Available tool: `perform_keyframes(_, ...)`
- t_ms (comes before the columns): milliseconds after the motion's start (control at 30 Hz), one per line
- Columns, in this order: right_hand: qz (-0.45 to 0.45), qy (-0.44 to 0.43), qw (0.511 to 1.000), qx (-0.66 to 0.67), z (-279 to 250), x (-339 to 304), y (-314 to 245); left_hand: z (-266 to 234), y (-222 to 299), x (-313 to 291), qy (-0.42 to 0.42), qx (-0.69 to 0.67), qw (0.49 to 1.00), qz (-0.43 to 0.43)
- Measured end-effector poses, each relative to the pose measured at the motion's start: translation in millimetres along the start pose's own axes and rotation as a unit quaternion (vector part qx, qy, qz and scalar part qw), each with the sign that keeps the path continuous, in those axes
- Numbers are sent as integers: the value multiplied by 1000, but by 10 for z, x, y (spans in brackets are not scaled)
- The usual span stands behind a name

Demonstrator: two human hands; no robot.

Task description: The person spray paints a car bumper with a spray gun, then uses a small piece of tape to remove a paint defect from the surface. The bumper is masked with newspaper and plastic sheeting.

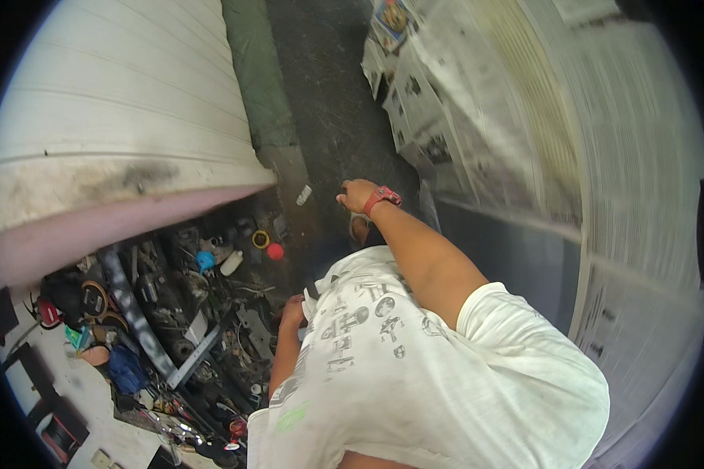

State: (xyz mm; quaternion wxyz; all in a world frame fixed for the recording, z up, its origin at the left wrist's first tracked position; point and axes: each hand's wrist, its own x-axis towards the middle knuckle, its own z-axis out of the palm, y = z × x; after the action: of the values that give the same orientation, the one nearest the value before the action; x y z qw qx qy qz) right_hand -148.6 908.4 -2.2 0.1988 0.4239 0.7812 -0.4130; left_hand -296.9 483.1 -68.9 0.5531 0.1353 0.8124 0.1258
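- Right hand (pixel 357 195) stretched forward and away from the body, above the dark ground; fingers loosely curled, empty as far as can be seen, though blur leaves the grip unclear.
- Red wristband or watch (pixel 382 198) strapped round the right wrist.
- Small pale scrap (pixel 303 195) lying on the dark ground (pixel 328 102) just left of the right hand, near but not touching.
- Left hand (pixel 292 313) low beside the white printed T-shirt (pixel 414 367), partly hidden by the cloth; open or closed cannot be told.
- Left hand right at the edge of a heap of dark metal parts and tools (pixel 211 313), nearest a grey flat metal piece (pixel 256 328); contact cannot be made out.
- In the heap: a blue cap (pixel 204 259), a red cap (pixel 275 251), a yellow ring (pixel 260 238) and a white bottle-like piece (pixel 231 263), close together toward its far end.
- Long dark bar (pixel 137 313) lying slantwise across the heap, with a blue cloth (pixel 125 369) near its lower end.
- Large white curved panel (pixel 117 117) with a dirty lower edge, above the heap on the left.
- Sheets of newspaper (pixel 438 117) covering a surface on the right, well apart from the heap.
- Sandalled foot (pixel 359 229) visible just below the right wrist.
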Motion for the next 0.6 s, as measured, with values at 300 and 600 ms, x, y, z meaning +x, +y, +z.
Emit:
perform_keyframes(300,-78,31,996,-36,-1916,1828,-642,-904,1588,1768,7,-137,990,34)
perform_keyframes(600,-1,-31,989,-145,-3788,3778,-1119,-2465,3340,2025,-17,-17,996,-86)
